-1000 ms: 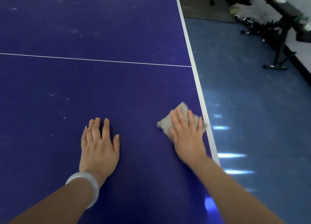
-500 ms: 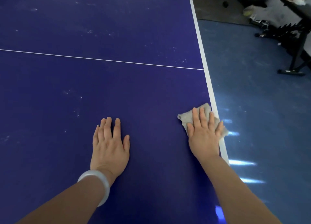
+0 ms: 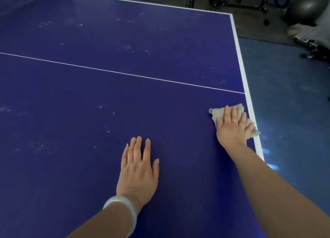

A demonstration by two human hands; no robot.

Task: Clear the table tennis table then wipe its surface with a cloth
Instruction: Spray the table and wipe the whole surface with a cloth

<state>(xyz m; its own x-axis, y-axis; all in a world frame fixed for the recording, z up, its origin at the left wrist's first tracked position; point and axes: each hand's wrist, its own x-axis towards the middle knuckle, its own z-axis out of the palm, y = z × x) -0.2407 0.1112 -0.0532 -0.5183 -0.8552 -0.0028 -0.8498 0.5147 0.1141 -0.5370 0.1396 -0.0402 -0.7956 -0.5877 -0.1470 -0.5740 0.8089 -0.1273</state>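
Note:
A dark blue table tennis table [image 3: 125, 98] with a white centre line and white border fills most of the view. Pale dusty smudges dot its surface. My right hand [image 3: 232, 128] presses flat, fingers straight, on a crumpled grey cloth [image 3: 218, 112] at the table's right edge, and part of the cloth hangs over the white border. My left hand [image 3: 138, 168] lies flat on the bare surface nearer me, fingers straight, with a pale bangle on the wrist.
To the right of the table lies blue floor [image 3: 289, 130]. Beyond the far right corner stand a grey exercise ball [image 3: 306, 5] and black gym equipment frames [image 3: 237, 0]. Some clutter lies on the floor at the right [image 3: 310, 46].
My right hand has slid the cloth rightward to the table's white edge, so the cloth now overhangs it. My left hand stays flat. My view has shifted, showing more of the far corner.

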